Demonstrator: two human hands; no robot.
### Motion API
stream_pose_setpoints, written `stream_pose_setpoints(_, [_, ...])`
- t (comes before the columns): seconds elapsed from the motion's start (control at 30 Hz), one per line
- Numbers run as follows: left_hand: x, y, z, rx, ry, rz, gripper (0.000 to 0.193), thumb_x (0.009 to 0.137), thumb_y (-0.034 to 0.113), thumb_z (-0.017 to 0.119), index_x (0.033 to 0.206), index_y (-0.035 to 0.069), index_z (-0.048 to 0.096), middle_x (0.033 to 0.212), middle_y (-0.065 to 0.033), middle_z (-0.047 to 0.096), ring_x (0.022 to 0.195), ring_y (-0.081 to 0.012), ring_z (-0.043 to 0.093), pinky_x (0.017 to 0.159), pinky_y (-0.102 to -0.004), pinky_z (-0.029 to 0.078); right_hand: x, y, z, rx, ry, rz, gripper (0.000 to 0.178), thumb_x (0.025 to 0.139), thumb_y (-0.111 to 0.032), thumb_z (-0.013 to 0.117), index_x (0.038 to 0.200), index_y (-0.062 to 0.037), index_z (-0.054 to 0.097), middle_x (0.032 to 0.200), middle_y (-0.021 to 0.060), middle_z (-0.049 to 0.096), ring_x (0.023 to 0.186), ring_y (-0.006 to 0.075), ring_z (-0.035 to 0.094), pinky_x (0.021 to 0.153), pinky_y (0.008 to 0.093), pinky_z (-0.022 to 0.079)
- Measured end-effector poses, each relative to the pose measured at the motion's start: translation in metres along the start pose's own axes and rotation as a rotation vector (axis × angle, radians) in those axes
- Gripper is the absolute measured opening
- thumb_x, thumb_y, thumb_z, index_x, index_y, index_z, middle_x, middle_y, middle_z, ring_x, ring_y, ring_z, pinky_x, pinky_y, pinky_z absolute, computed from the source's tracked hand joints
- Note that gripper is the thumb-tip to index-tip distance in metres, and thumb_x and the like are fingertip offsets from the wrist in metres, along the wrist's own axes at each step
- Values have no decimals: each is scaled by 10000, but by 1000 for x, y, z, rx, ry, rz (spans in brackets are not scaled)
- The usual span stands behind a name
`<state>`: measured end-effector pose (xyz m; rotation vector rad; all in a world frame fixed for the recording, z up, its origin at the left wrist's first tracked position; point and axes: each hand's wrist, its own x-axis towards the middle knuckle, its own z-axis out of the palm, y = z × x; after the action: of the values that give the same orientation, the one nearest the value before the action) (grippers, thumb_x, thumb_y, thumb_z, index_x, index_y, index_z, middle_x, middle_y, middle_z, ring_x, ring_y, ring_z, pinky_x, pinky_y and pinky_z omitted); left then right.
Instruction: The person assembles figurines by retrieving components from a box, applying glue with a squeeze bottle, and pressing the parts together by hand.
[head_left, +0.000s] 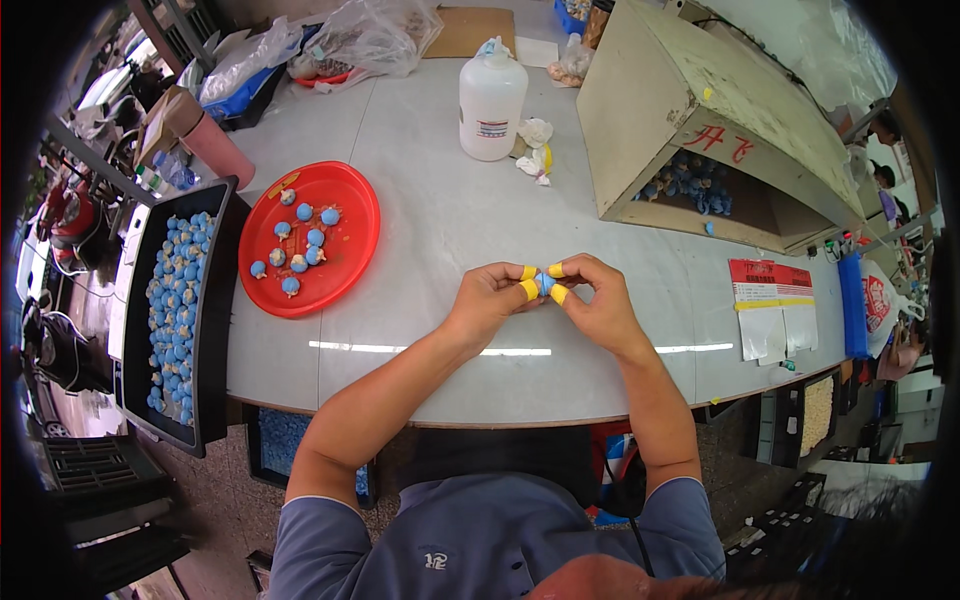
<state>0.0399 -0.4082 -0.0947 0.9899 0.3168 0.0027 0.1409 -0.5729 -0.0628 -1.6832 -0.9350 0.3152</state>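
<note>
My left hand [487, 305] and my right hand [604, 308] meet above the grey table, in front of me. Yellow tape wraps the thumb and index fingertips of both. Between these fingertips they pinch a small blue piece [545, 284], mostly covered, so its exact kind is hard to make out. To the left, a round red tray [345, 235] carries several small blue balls [316, 238] with pale, ragged tufts. A black bin [218, 330] at the table's left edge holds many similar blue balls [175, 300].
A white plastic bottle [492, 108] stands at the back beside crumpled tissue [535, 135]. The beige open-fronted box [640, 110] at the right contains blue pieces [700, 185]. Red-and-white printed sheets [770, 300] lie near the right edge. A pink flask [220, 150] stands at far left.
</note>
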Motion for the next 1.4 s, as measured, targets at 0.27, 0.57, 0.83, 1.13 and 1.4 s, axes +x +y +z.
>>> stream_pose_setpoints(0.27, [0, -6, -4, -29, -39, 50, 209, 934, 38, 636, 1123, -47, 612, 1113, -125, 650, 1023, -195, 651, 963, -338, 551, -1, -4, -2, -63, -7, -73, 182, 764, 114, 637, 928, 38, 638, 992, 108, 660, 865, 204, 653, 793, 291, 530])
stream_pose_setpoints(0.57, [-1, 7, -5, -45, -21, -45, 234, 978, 78, 576, 1180, -40, 577, 1125, -118, 643, 987, -186, 663, 904, -306, 570, 3, -4, 7, -8, 19, 10, 161, 820, 43, 662, 978, 20, 648, 1001, 73, 628, 840, 147, 595, 719, 256, 482])
stream_pose_setpoints(0.83, [-7, 14, 14, 74, 64, -137, 285, 1033, 239, 492, 1147, -16, 546, 1068, -118, 644, 929, -186, 670, 823, -298, 543, -1, 21, 14, 112, -7, 290, 164, 878, -130, 707, 938, 1, 627, 777, 16, 644, 721, 56, 593, 628, 218, 489])
stream_pose_setpoints(1.13, [-8, 8, 16, 16, 105, -101, 209, 1015, 211, 531, 1023, 3, 544, 942, -107, 651, 804, -161, 670, 714, -249, 553, -4, 17, 28, 335, 41, 413, 233, 931, -224, 631, 853, -11, 580, 701, 42, 624, 655, 109, 568, 589, 277, 460])
stream_pose_setpoints(1.4, [-3, -4, 16, -27, 127, 7, 183, 995, 190, 579, 960, 15, 537, 869, -107, 653, 740, -161, 654, 696, -275, 562, -6, 16, 54, 21, 271, 302, 233, 975, -217, 519, 858, -20, 477, 703, 124, 548, 636, 219, 503, 612, 383, 423])
